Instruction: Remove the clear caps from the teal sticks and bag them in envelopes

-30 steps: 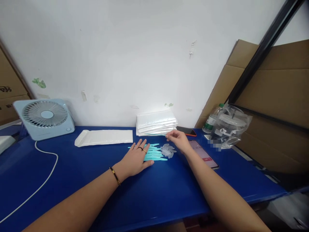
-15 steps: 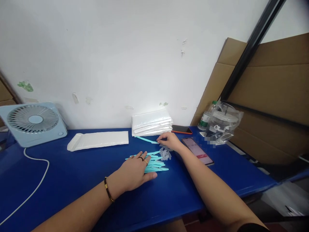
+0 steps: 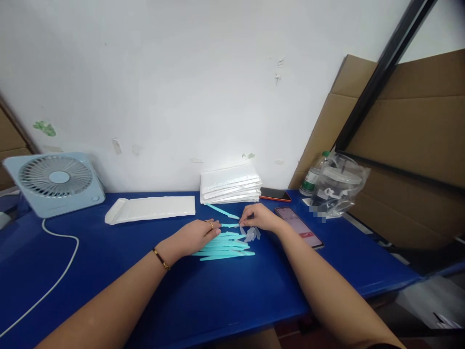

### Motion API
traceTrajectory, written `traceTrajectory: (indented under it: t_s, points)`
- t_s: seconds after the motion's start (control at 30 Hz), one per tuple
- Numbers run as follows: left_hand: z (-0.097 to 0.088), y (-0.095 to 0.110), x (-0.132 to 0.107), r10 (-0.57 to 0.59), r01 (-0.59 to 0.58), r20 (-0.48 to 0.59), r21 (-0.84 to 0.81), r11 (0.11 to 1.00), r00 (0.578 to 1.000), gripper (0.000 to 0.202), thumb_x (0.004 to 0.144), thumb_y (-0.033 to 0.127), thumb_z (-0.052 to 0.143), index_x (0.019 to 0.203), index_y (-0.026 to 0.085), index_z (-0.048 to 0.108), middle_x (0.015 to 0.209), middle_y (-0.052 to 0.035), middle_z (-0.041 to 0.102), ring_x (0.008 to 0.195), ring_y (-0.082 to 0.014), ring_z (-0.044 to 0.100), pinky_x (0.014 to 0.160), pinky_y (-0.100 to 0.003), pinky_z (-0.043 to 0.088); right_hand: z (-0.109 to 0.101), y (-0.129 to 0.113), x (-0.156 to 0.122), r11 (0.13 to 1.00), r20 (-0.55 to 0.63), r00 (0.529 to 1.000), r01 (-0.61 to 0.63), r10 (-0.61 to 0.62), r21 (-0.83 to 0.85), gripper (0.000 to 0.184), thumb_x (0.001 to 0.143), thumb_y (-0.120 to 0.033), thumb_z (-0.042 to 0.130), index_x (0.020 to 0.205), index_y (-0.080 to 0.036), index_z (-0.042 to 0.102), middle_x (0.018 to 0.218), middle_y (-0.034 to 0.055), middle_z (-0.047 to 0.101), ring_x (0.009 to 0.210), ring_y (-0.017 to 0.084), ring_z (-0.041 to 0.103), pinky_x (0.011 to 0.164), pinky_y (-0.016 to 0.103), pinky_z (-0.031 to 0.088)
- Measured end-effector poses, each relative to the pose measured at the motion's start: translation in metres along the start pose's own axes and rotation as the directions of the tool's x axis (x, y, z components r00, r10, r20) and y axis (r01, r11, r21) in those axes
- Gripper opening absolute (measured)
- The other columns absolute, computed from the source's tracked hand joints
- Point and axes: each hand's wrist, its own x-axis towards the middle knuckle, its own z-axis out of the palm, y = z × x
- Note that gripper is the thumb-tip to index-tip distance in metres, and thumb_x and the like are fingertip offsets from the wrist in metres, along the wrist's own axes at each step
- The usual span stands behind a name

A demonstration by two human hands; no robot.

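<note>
Several slim teal eyebrow razors (image 3: 223, 245) lie side by side on the blue table, handles to the left. My left hand (image 3: 198, 236) is closed at the upper edge of this row, its fingertips around the handle of one eyebrow razor (image 3: 229, 225). At the other end of that razor, my right hand (image 3: 259, 217) pinches the tip with thumb and forefinger; the fingers partly hide it. Just below the right hand is a small heap of clear plastic caps (image 3: 251, 235). Another teal razor (image 3: 222, 211) lies slanted beyond both hands.
A stack of white padded envelopes (image 3: 230, 184) stands against the wall, and a single envelope (image 3: 152, 209) lies to its left. Two phones, one lit (image 3: 300, 227) and one dark (image 3: 275, 194), are on the right, near a bagged cup (image 3: 337, 186). A blue fan (image 3: 58, 184) stands far left.
My left hand has moved up from lying spread over the razors and now grips one. My right hand has left the slanted razor and come slightly nearer to pinch this one's tip.
</note>
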Motion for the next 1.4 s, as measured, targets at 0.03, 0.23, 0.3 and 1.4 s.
traceTrajectory:
  t_s: [0.03,0.23,0.3,1.4]
  points:
    - [0.000,-0.002,0.000,-0.002,0.003,0.018,-0.012,1.000,1.000,0.049,0.092,0.049,0.026,0.121,0.022,0.055,0.134,-0.0060,0.050,0.126,-0.0211,0.042,0.105,-0.034,0.029,0.003,0.000,0.001,1.000,-0.024,1.000,-0.011,0.010,-0.004,0.017,0.071,-0.033,0.066,0.078,-0.021,0.075,0.074,0.0021,0.066,0.064,0.013,0.058,0.059,0.023,0.042]
    - [0.009,-0.016,0.007,-0.022,0.026,0.040,-0.112,0.993,0.999,0.058,0.091,0.054,0.021,0.137,0.024,0.037,0.143,-0.0034,0.037,0.134,-0.0187,0.028,0.110,-0.034,0.022,0.017,-0.007,0.009,0.999,-0.114,0.993,-0.033,0.031,-0.016,0.011,0.072,-0.026,0.065,0.074,-0.019,0.074,0.072,0.0031,0.067,0.063,0.014,0.059,0.058,0.025,0.042]
    - [0.010,-0.020,0.010,-0.029,0.032,0.028,-0.112,0.993,0.999,0.059,0.091,0.055,0.021,0.139,0.023,0.034,0.144,-0.0040,0.036,0.134,-0.0192,0.028,0.110,-0.035,0.022,0.017,-0.009,0.011,0.997,-0.138,0.990,-0.045,0.037,-0.056,0.010,0.072,-0.024,0.065,0.072,-0.019,0.074,0.072,0.0034,0.066,0.062,0.014,0.057,0.058,0.025,0.042]
    - [0.011,-0.022,0.017,-0.081,0.137,-0.314,0.161,0.978,0.946,0.023,0.084,0.035,0.046,0.076,0.020,0.061,0.082,-0.0040,0.062,0.070,-0.0177,0.057,0.064,-0.029,0.041,0.000,-0.014,-0.003,0.993,0.085,0.995,-0.069,0.061,0.093,0.013,0.072,-0.025,0.061,0.074,-0.018,0.072,0.064,0.0012,0.067,0.055,0.012,0.057,0.048,0.021,0.041]
